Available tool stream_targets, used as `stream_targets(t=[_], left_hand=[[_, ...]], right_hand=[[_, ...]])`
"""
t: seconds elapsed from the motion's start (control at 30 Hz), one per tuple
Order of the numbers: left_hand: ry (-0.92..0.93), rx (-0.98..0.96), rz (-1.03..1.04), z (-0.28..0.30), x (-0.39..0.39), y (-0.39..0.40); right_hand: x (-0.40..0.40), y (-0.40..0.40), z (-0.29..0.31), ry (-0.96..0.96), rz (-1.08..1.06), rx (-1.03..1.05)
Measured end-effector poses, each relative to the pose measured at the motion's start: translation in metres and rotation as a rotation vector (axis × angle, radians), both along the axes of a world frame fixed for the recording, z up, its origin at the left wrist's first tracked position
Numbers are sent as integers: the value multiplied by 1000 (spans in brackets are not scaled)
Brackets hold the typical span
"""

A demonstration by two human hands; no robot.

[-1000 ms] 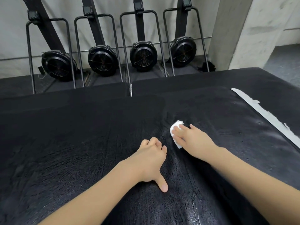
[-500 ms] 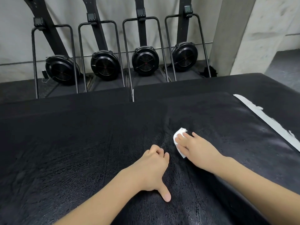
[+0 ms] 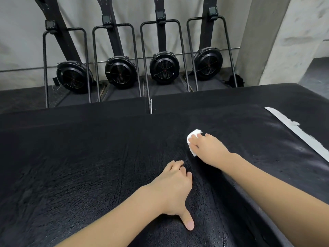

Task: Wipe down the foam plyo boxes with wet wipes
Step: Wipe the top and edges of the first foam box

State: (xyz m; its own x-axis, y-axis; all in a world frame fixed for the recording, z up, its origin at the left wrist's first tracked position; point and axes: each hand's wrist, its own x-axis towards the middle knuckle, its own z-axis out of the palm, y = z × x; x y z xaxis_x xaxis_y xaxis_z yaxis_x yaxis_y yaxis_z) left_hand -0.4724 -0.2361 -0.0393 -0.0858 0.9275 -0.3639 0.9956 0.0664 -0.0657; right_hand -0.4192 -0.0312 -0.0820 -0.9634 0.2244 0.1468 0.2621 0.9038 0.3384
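Wiping of the top face is in hand. The right hand (image 3: pixel 209 148) lies with its fingers straight on a folded white wet wipe (image 3: pixel 192 139), pressing it flat against the black textured top of the foam plyo box (image 3: pixel 89 166); its grip is wide, with no pinch visible. The wipe sits right of the middle of the top face, well short of the far edge. The left hand (image 3: pixel 173 191) rests on the same surface nearer the viewer, fingers curled under and holding nothing, thumb extended toward the viewer, apparently bracing. A strip of white tape (image 3: pixel 299 132) runs along the right side of the surface, apart from the wipe. Four fan-wheel machines (image 3: pixel 163 67) stand against the wall beyond. The surface around the hands shows a faint sheen, judged to be dampness, though this cannot be confirmed. In my judgement the next move calls for steady downward pressure and overlapping strokes toward the untreated left portion and the far edge, then the side faces.
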Motion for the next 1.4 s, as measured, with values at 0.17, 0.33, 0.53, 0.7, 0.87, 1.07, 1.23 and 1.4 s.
stream_targets(t=[0.17,0.33,0.53,0.7,0.87,1.07,1.23,1.4], left_hand=[[-111,141,121,16,-30,19],[-113,80,329,17,-68,54],[-145,-30,359,6,-83,72],[-129,-36,348,4,-83,73],[-115,-44,337,-1,-85,73],[-123,-60,343,-2,-86,79],[-116,-65,351,-5,-88,81],[-118,-53,345,-7,-88,81]], right_hand=[[34,-14,-17,165,116,-200],[10,8,-16,12,154,-10],[-46,60,1,-137,18,69],[-78,76,6,-104,-131,6],[-71,52,-14,17,147,76],[-66,85,-8,4,5,-148],[-120,85,12,112,-201,-353],[-137,61,6,68,-41,-330]])
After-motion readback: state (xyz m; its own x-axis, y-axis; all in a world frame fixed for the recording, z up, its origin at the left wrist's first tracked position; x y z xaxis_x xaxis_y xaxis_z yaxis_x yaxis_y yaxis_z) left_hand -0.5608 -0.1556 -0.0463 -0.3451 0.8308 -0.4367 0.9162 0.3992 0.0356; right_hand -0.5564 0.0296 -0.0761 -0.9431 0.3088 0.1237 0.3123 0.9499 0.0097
